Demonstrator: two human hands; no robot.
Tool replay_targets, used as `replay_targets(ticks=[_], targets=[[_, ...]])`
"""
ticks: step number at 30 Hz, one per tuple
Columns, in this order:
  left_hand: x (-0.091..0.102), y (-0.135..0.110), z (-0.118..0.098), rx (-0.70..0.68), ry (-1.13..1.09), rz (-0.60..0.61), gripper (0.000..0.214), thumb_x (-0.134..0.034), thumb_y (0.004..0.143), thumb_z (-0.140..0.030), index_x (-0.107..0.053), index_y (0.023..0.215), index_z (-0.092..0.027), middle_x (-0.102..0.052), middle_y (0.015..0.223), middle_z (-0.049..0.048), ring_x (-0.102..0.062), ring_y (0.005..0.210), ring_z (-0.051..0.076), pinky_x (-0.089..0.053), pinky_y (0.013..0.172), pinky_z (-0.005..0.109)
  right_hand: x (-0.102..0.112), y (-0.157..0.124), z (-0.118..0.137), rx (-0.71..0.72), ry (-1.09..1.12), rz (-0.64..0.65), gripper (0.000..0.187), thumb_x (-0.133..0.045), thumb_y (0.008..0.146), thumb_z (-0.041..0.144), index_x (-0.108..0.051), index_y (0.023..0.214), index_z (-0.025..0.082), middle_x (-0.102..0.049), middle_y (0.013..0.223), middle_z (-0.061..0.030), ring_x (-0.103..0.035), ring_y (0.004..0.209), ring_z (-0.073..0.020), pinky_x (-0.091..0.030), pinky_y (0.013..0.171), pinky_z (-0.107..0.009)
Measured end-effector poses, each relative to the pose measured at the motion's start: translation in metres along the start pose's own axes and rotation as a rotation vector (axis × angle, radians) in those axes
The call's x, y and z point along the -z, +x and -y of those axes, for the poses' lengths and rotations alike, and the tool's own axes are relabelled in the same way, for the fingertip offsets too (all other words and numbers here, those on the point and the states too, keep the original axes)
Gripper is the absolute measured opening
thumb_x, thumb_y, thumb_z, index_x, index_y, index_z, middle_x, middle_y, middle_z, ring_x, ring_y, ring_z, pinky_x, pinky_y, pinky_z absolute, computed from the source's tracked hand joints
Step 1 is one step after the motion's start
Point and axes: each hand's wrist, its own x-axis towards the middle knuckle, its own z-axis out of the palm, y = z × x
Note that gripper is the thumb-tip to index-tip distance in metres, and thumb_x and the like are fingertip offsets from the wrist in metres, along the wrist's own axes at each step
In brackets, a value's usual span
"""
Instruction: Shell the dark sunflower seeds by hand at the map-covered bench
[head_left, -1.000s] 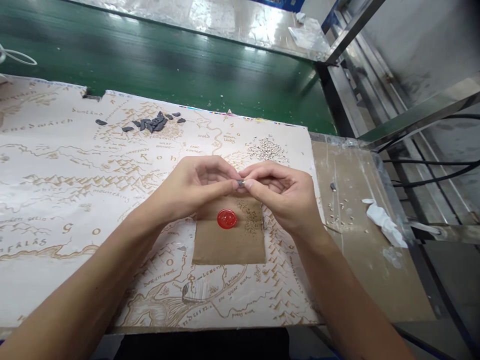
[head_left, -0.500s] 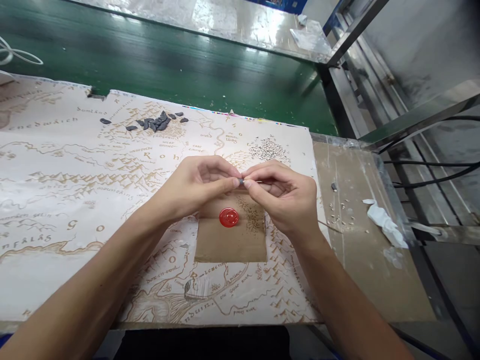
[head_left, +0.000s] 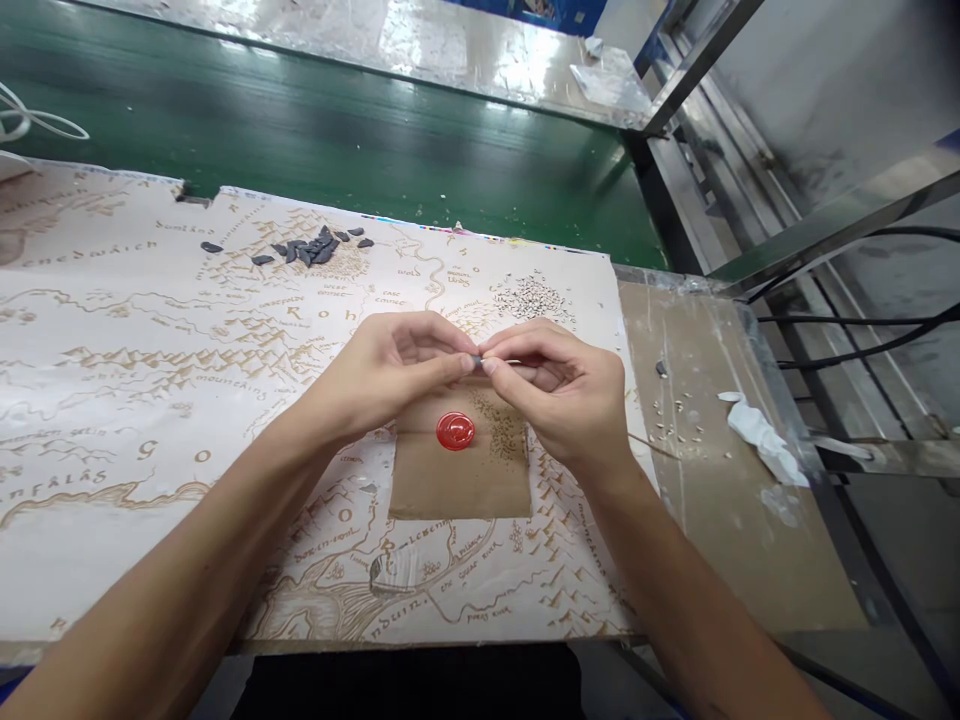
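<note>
With fingertips of left hand (head_left: 405,365), pinching small grey piece (head_left: 477,361), mostly covered; with fingertips of right hand (head_left: 574,385), pinching, just rightward, apparently thin pale stick (head_left: 517,362) running sideways toward it; holding both beyond red disc (head_left: 455,431) on cardboard (head_left: 459,490)

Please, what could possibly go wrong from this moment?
The left hand pinches a small grey piece, which might slip from the fingers. The right hand, near the scattered pale bits, might brush them aside. The red disc on the cardboard might get bumped.
</note>
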Motion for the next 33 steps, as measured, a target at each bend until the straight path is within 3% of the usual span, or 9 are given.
replay_targets(ticks=[13, 20, 28, 33], targets=[[0.0025, 0.0004, 0.0020, 0.002, 0.009, 0.002, 0.020, -0.100, 0.084, -0.028, -0.087, 0.097, -0.019, -0.088, 0.101, 0.0073, -0.084, 0.097, 0.023, -0.069, 0.090, 0.033, -0.0002, 0.0012, 0.0006, -0.045, 0.083, 0.000, 0.004, -0.088, 0.093, 0.023, -0.085, 0.090, 0.026, -0.081, 0.104, -0.0051, -0.080, 0.099, -0.0230, -0.076, 0.091, -0.041], [0.0014, 0.0010, 0.0038, 0.011, -0.091, -0.002, 0.020, -0.097, 0.090, -0.033, -0.086, 0.101, -0.020, -0.087, 0.098, 0.0067, -0.083, 0.089, 0.020, -0.068, 0.085, 0.031, 0.0018, 0.0036, 0.0036, -0.180, 0.274, 0.021, 0.009, -0.090, 0.094, 0.024, -0.089, 0.103, 0.024, -0.087, 0.105, -0.0043, -0.088, 0.097, -0.0236, -0.078, 0.099, -0.044], [-0.0020, 0.0017, 0.0025, 0.048, -0.124, 0.026, 0.031, -0.106, 0.078, -0.029, -0.087, 0.100, -0.020, -0.087, 0.101, 0.0062, -0.079, 0.089, 0.018, -0.065, 0.083, 0.028, 0.0035, 0.0038, 0.0000, -0.135, 0.256, 0.022, 0.004, -0.093, 0.092, 0.026, -0.089, 0.094, 0.024, -0.084, 0.103, -0.0047, -0.085, 0.098, -0.0238, -0.077, 0.095, -0.044], [-0.0034, 0.0010, 0.0000, 0.053, -0.064, 0.052, 0.028, -0.103, 0.083, -0.036, -0.087, 0.099, -0.019, -0.085, 0.095, 0.0066, -0.077, 0.085, 0.018, -0.064, 0.079, 0.028, 0.0043, 0.0034, 0.0008, -0.117, 0.231, 0.018, 0.004, -0.089, 0.093, 0.022, -0.087, 0.091, 0.023, -0.082, 0.097, -0.0034, -0.083, 0.087, -0.0197, -0.077, 0.087, -0.038]])
